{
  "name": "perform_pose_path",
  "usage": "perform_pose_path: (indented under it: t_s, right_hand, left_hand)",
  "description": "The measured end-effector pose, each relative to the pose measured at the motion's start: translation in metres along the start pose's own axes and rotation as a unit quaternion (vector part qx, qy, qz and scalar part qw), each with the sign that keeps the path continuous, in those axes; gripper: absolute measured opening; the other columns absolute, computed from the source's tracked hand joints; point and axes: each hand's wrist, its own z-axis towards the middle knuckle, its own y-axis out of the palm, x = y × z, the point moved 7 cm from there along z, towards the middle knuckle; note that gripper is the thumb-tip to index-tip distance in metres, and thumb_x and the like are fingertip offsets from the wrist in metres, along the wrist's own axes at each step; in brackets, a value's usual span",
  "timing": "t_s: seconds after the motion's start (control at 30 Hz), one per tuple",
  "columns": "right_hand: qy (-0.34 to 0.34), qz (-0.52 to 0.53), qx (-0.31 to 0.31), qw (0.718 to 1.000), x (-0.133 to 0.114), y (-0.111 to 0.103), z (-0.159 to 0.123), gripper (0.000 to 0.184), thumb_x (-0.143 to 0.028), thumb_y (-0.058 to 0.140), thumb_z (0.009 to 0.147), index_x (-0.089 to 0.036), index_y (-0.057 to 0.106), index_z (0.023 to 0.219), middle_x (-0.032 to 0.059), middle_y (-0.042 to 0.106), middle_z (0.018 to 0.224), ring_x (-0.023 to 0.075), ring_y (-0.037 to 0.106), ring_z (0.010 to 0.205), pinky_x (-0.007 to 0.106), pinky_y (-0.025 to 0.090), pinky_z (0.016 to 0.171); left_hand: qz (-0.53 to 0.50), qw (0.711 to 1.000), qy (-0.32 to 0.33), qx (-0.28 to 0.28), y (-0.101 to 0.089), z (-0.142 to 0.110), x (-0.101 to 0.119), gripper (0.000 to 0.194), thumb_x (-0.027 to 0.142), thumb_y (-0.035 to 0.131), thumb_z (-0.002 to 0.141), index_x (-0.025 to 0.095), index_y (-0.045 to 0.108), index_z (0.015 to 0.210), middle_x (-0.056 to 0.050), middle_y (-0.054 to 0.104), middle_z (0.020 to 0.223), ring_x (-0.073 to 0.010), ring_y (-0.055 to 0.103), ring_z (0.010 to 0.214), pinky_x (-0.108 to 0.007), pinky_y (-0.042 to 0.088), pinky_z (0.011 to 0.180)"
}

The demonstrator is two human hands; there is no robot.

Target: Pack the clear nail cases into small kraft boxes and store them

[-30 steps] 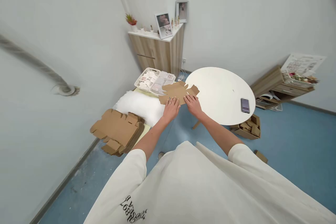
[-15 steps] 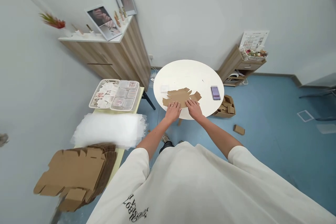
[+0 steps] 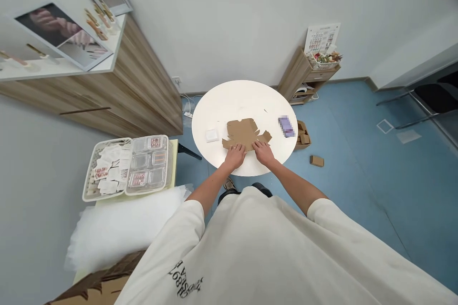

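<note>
A flat brown cardboard box blank [image 3: 242, 131] with cut flaps lies on the round white table [image 3: 232, 97]. My left hand [image 3: 235, 157] grips its near edge left of the middle, fingers on top. On the right part of that edge, my right hand [image 3: 264, 154] holds the cardboard close to a side flap. Both thumbs are partly hard to make out. Left of the blank rests a small white square packet [image 3: 212, 135]. A purple pixelated object [image 3: 286, 126] lies near the table's right rim.
To the left, a side table bears a white basket [image 3: 107, 167] of cards and clear cases, white foam sheets [image 3: 125, 228] and stacked cardboard [image 3: 96, 290]. A carton of folded boxes [image 3: 303, 136] stands right of the table; a small brown box [image 3: 317, 160] lies on the floor.
My view has shifted left and nearer the table. The cardboard blank has turned slightly and lies flatter, its far flap more squarely away from me. Both hands stay at its near edge.
</note>
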Motion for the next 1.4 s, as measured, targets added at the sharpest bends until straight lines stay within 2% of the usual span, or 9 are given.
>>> perform_pose_path:
  t_s: [0.27, 0.43, 0.53, 0.67, 0.77, 0.97, 1.23, 1.4]
  right_hand:
    - [0.023, 0.023, -0.080, 0.996, 0.017, 0.033, 0.013, 0.051, -0.011, 0.035, 0.096, -0.013, 0.050, 0.145, 0.0184, 0.054, 0.142, 0.0311, 0.046, 0.128, 0.042, 0.030, 0.103]
    - [-0.003, 0.045, -0.099, 0.994, 0.030, 0.045, 0.026, 0.052, -0.013, 0.036, 0.096, -0.013, 0.049, 0.146, 0.0186, 0.053, 0.142, 0.0310, 0.045, 0.129, 0.043, 0.028, 0.106]
    - [-0.019, 0.056, -0.118, 0.991, 0.039, 0.057, 0.030, 0.053, -0.018, 0.043, 0.094, -0.014, 0.048, 0.147, 0.0191, 0.051, 0.144, 0.0326, 0.043, 0.131, 0.044, 0.027, 0.109]
    - [-0.040, 0.063, -0.151, 0.986, 0.052, 0.078, 0.029, 0.067, -0.027, 0.059, 0.087, -0.013, 0.042, 0.150, 0.0198, 0.039, 0.155, 0.0354, 0.033, 0.140, 0.047, 0.021, 0.114]
    - [-0.052, 0.064, -0.163, 0.983, 0.058, 0.089, 0.028, 0.070, -0.026, 0.062, 0.085, -0.014, 0.040, 0.151, 0.0187, 0.034, 0.159, 0.0351, 0.029, 0.143, 0.047, 0.020, 0.116]
    - [-0.068, 0.074, -0.155, 0.983, 0.063, 0.090, 0.033, 0.057, -0.024, 0.055, 0.090, -0.016, 0.047, 0.146, 0.0170, 0.040, 0.155, 0.0344, 0.036, 0.139, 0.047, 0.025, 0.114]
    - [-0.080, 0.092, -0.188, 0.975, 0.070, 0.085, 0.043, 0.046, -0.028, 0.050, 0.095, -0.016, 0.053, 0.140, 0.0159, 0.045, 0.152, 0.0323, 0.043, 0.134, 0.045, 0.035, 0.107]
    - [-0.079, 0.098, -0.207, 0.970, 0.075, 0.082, 0.054, 0.037, -0.028, 0.045, 0.100, -0.018, 0.058, 0.133, 0.0153, 0.055, 0.142, 0.0300, 0.052, 0.125, 0.042, 0.039, 0.100]
  left_hand:
    - [-0.027, 0.996, 0.015, -0.084, 0.024, 0.022, -0.002, 0.049, 0.042, 0.033, 0.105, 0.016, 0.045, 0.145, -0.017, 0.050, 0.148, -0.0308, 0.046, 0.137, -0.048, 0.031, 0.113]
    - [-0.039, 0.994, -0.018, -0.103, 0.035, 0.033, -0.002, 0.043, 0.038, 0.039, 0.103, 0.017, 0.047, 0.140, -0.017, 0.052, 0.144, -0.0298, 0.047, 0.135, -0.046, 0.034, 0.110]
    - [-0.042, 0.991, -0.038, -0.119, 0.045, 0.040, -0.002, 0.039, 0.034, 0.043, 0.101, 0.016, 0.049, 0.135, -0.018, 0.051, 0.143, -0.0297, 0.047, 0.134, -0.046, 0.035, 0.110]
    - [-0.024, 0.992, -0.072, -0.105, 0.058, 0.049, -0.006, 0.040, 0.024, 0.050, 0.096, 0.016, 0.048, 0.135, -0.019, 0.044, 0.149, -0.0326, 0.036, 0.143, -0.050, 0.029, 0.114]
    - [-0.028, 0.990, -0.085, -0.109, 0.072, 0.055, -0.007, 0.049, 0.023, 0.056, 0.092, 0.017, 0.044, 0.139, -0.019, 0.040, 0.152, -0.0335, 0.031, 0.146, -0.051, 0.026, 0.117]
    - [-0.019, 0.988, -0.101, -0.114, 0.087, 0.062, -0.011, 0.057, 0.021, 0.060, 0.087, 0.020, 0.042, 0.141, -0.018, 0.039, 0.153, -0.0347, 0.034, 0.144, -0.052, 0.026, 0.116]
    - [-0.042, 0.985, -0.095, -0.137, 0.083, 0.067, -0.019, 0.046, 0.026, 0.058, 0.090, 0.021, 0.048, 0.134, -0.016, 0.043, 0.149, -0.0317, 0.039, 0.141, -0.049, 0.027, 0.115]
    - [-0.056, 0.983, -0.106, -0.137, 0.080, 0.080, -0.017, 0.040, 0.032, 0.059, 0.090, 0.021, 0.052, 0.128, -0.015, 0.050, 0.142, -0.0311, 0.044, 0.135, -0.047, 0.029, 0.115]
